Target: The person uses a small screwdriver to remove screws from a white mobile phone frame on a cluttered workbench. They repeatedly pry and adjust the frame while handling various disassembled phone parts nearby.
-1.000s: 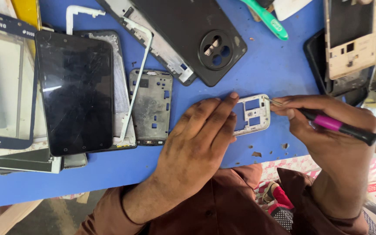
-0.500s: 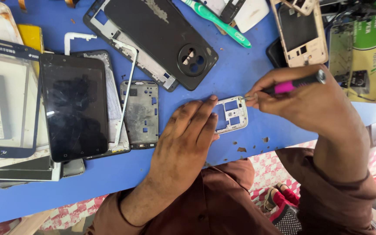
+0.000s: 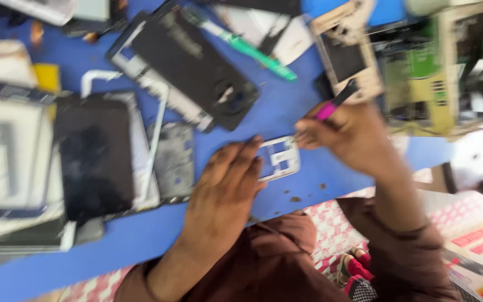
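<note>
Left hand (image 3: 225, 190) lies open, flat, fingertips pinning the small white frame (image 3: 279, 157) to the blue table (image 3: 286, 106). Right hand (image 3: 345, 137) grips a pink-handled tool (image 3: 334, 105) at the frame's edge.

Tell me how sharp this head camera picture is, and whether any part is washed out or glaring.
Head view: motion blur smears the whole frame, so edges of the left hand, the right hand and the small white frame piece are soft; the pink-and-black tool streaks; the far right edge is blown out pale; the black screen shows only faint sheen; the blue table is evenly lit, shadows weak.
</note>
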